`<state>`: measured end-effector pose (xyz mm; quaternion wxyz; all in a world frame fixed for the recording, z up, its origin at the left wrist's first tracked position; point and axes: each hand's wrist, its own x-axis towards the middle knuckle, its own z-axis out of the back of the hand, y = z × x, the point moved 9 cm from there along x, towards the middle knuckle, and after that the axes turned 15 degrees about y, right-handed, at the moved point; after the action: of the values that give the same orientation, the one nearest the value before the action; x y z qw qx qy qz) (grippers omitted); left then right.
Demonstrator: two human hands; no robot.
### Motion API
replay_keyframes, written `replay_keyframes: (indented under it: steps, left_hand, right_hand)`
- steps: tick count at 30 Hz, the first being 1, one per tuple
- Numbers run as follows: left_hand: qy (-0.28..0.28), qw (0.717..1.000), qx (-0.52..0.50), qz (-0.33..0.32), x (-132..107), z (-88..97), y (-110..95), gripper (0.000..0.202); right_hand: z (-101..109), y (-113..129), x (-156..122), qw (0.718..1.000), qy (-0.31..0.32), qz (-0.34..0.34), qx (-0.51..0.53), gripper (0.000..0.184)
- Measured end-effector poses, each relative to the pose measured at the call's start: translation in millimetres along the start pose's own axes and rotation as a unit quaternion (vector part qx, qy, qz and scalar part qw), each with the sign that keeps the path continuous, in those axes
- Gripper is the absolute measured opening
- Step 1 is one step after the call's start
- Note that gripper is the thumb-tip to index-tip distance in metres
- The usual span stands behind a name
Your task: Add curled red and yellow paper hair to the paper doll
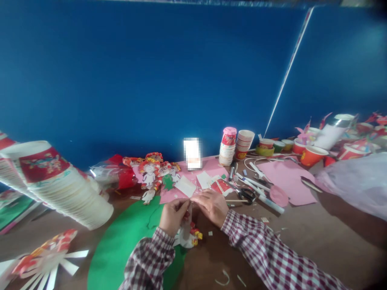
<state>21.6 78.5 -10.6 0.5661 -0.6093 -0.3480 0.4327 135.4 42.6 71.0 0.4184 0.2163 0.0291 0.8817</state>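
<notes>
My left hand (174, 216) is closed in a pinch on a small paper cutout (187, 237), pale with red and yellow bits, which hangs below the fingers over the brown table. Close against its fingertips is my right hand (211, 206), back upward, fingers bent and pressed together. What lies under those right fingers is hidden. A large green paper sheet (121, 241) lies under my left wrist. Just beyond the hands are white paper pieces (185, 186) and a red printed piece (221, 186) on pink paper (169, 196).
Black-handled scissors (247, 195) and several pens (270, 204) lie right of my hands. Paper cup stacks stand at the back (227, 151) and lean at left (66, 185). Figure cutouts (148, 177) pile up behind the green sheet. A plastic bag (359, 185) sits at right.
</notes>
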Motion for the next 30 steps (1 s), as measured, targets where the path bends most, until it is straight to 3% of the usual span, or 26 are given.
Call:
replay_keyframes:
  steps: [8,14,30]
  left_hand:
    - [-0.012,0.999,0.045,-0.007,-5,2.2,-13,0.038]
    - [0.013,0.997,0.078,0.002,0,1.9,-6,0.037]
    - [-0.021,0.982,0.182,-0.044,-6,-0.6,-20,0.034]
  right_hand:
    - [-3,1,0,1.000,0.016,0.013,-0.010,0.019]
    - [-4,3,1,0.999,0.029,0.017,-0.005,0.020]
    - [-3,-4,1,0.999,0.000,0.000,0.041,0.018]
